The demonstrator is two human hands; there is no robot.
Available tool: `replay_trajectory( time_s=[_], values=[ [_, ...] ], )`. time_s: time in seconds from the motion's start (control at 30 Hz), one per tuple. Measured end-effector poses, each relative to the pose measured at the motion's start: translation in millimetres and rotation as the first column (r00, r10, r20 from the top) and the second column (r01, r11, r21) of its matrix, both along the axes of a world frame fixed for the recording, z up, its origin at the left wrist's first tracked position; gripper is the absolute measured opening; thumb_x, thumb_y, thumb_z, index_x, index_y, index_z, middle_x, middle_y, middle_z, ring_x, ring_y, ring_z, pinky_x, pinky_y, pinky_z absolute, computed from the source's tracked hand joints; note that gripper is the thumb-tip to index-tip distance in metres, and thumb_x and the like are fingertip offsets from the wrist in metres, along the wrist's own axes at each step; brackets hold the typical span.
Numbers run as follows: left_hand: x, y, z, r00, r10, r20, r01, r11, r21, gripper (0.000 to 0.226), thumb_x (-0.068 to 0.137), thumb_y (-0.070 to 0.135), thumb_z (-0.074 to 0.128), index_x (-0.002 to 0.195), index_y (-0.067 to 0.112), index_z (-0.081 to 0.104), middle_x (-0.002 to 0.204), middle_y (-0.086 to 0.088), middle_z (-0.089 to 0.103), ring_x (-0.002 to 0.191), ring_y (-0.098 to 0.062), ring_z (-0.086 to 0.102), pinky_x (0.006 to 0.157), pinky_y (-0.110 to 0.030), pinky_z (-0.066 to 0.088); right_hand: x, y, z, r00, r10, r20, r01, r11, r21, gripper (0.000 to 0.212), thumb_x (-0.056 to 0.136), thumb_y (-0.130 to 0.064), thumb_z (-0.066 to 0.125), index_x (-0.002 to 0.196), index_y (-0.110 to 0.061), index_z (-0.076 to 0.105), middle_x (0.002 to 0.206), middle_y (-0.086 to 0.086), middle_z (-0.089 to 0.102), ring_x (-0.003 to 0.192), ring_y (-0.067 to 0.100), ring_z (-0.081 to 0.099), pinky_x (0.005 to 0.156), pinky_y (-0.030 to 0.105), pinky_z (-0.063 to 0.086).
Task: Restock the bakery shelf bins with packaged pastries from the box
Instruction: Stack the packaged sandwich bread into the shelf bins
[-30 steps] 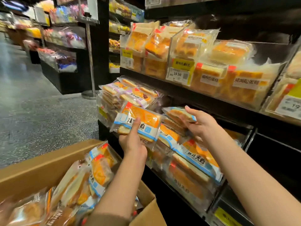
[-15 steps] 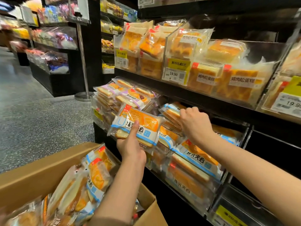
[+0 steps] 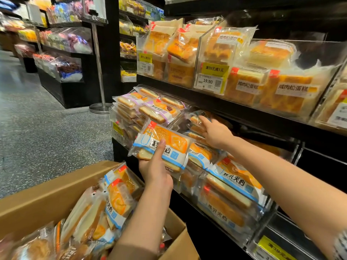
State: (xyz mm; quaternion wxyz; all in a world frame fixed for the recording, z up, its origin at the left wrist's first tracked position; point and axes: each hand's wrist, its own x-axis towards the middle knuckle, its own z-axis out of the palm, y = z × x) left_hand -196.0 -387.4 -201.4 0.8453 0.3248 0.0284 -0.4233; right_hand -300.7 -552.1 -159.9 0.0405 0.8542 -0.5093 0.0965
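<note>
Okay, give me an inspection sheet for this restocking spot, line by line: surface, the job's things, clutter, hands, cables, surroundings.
Surface: black shelf unit with clear bins; speckled floor below.
Job's things: open cardboard box at lower left, heaped with wrapped pastries; blue-and-orange pastry pack held in front of the lower bin, which already holds similar packs.
Clutter: nothing seen loose on the floor.
Hands: left hand grips the pastry pack from below, thumb on its face; right hand presses on the packs stacked in the bin.
Cables: nothing seen.
Surroundings: upper shelf bins of cake packs with a 19.90 price tag; sign stand; further snack shelves down the aisle.
</note>
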Motion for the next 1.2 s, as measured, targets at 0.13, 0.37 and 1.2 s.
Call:
replay_trajectory(
  time_s=[0.13,0.37,1.2],
  values=[
    [-1,3,-8,0.994,-0.112,-0.010,0.111,0.991,-0.077,0.045,0.082,0.026,0.071,0.124,0.015,0.058,0.112,-0.008,0.069,0.095,-0.025,0.069,0.079,-0.049,0.055,-1,3,7,0.997,-0.020,-0.075,0.025,0.997,0.067,0.072,0.098,-0.031,0.047,0.152,-0.033,-0.001,0.157,0.018,0.014,0.136,0.036,0.035,0.105,0.042,0.037],
    [-13,2,0,0.983,-0.169,-0.066,0.145,0.951,-0.272,0.037,0.101,0.032,0.037,0.124,0.010,0.056,0.111,-0.011,0.065,0.101,-0.024,0.062,0.096,-0.042,0.046,-1,78,19,0.872,0.443,0.208,-0.416,0.895,-0.163,0.058,0.094,-0.036,0.049,0.147,-0.018,0.032,0.139,0.009,0.045,0.128,0.023,0.042,0.105,0.034,0.034],
    [-42,-6,-17,-0.337,-0.541,0.770,-0.274,0.839,0.469,0.040,0.101,0.033,0.029,0.135,0.027,0.051,0.147,0.008,0.039,0.146,-0.011,0.003,0.111,-0.048,-0.022,-104,75,23,0.910,-0.238,-0.340,0.205,0.970,-0.131,0.055,0.092,-0.017,0.049,0.143,-0.012,0.029,0.134,0.017,0.039,0.123,0.035,0.043,0.095,0.042,0.040]
  ],
)
